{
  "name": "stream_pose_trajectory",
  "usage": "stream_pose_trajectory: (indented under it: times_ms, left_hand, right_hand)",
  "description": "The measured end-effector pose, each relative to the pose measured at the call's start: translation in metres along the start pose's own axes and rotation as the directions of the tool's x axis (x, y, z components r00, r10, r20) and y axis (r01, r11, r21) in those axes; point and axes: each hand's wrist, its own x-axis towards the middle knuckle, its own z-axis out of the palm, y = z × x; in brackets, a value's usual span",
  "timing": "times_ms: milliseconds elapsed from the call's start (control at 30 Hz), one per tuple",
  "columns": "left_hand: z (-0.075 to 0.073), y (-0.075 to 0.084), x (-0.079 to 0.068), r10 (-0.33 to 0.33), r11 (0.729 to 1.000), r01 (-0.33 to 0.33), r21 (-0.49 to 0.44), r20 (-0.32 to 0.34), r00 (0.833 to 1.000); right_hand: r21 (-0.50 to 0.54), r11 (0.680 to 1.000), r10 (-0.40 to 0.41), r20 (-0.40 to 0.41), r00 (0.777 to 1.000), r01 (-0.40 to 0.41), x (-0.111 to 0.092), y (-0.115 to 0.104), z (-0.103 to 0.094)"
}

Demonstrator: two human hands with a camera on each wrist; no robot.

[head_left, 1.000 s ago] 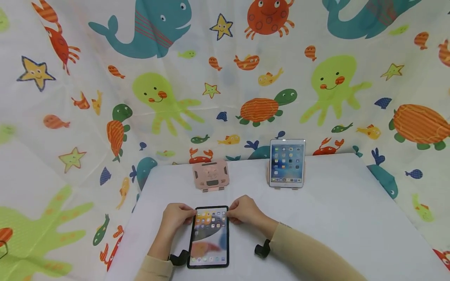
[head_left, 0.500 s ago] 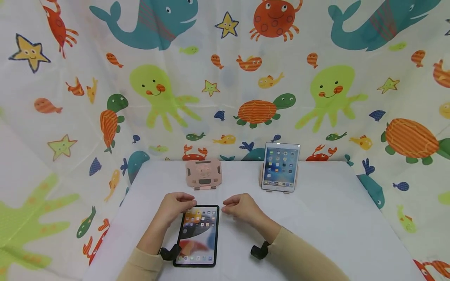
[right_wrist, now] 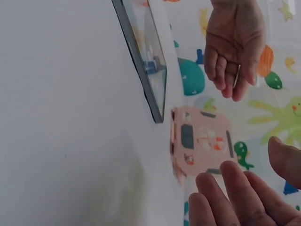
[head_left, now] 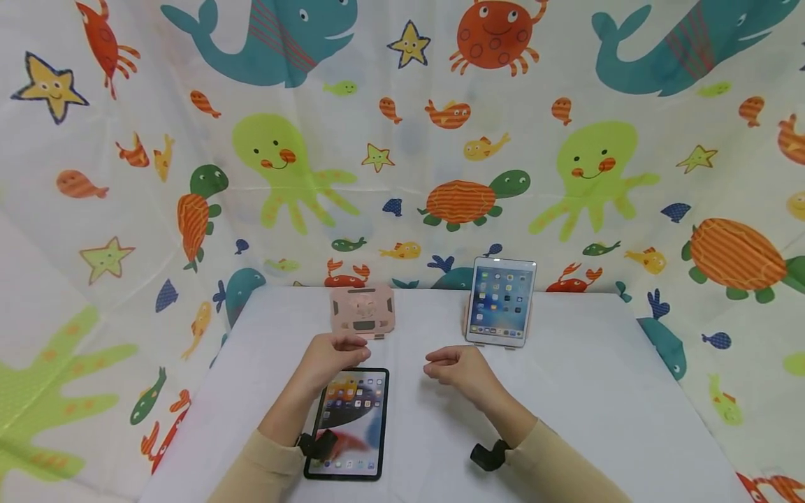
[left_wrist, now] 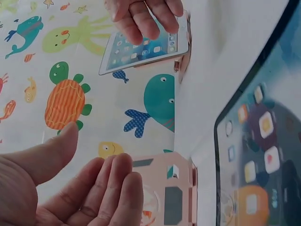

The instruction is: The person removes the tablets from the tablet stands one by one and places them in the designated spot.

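Note:
A black-edged tablet [head_left: 355, 419] lies face up on the white table, its lit screen showing app icons over a wallpaper. My left hand [head_left: 333, 358] hovers over its far edge, fingers relaxed and holding nothing. To the right of the tablet, my right hand [head_left: 464, 372] is raised over the table with loosely bent fingers. Seen from the left wrist, the thumb of the left hand [left_wrist: 89, 193] is apart from the fingers. The right wrist view has the right hand [right_wrist: 240, 200] palm up, with nothing in it.
An unoccupied pink stand [head_left: 363, 306] with grey pads is at the table's back, beyond the left hand. Further right, a white tablet [head_left: 501, 300] leans on a similar pink stand. A curtain [head_left: 402, 140] printed with sea animals hangs behind the table [head_left: 585, 377].
Both hands have let go of the black-edged tablet's upper sides. The left has risen and moved forward, the right has drawn away to the right. The head view has shifted slightly.

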Motion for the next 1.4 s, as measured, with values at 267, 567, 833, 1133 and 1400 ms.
stream_pose_trajectory:
  times_ms: [267, 567, 833, 1133, 1400]
  left_hand:
    - [0.010, 0.011, 0.012, 0.010, 0.995, -0.006, -0.099, 0.036, 0.999]
    - [0.019, 0.027, 0.017, 0.009, 0.982, 0.001, -0.189, 0.056, 0.998]
    - [0.031, 0.041, 0.029, 0.064, 0.975, -0.049, -0.219, 0.063, 0.996]
    - [0.048, 0.057, 0.045, 0.052, 0.982, -0.041, -0.186, 0.054, 0.997]
    - [0.066, 0.071, 0.063, 0.021, 0.982, -0.008, -0.190, 0.066, 0.998]
  right_hand:
    - [0.048, 0.999, 0.011, -0.055, 0.998, -0.008, -0.010, 0.005, -0.027]
    - [0.025, 0.998, 0.059, -0.149, 0.987, -0.056, -0.019, 0.007, -0.054]
    - [-0.017, 0.995, 0.089, -0.224, 0.971, -0.095, -0.022, 0.012, -0.085]
    - [-0.047, 0.990, 0.116, -0.293, 0.949, -0.136, -0.023, 0.009, -0.124]
    - [-0.077, 0.983, 0.133, -0.346, 0.929, -0.170, -0.018, 0.007, -0.155]
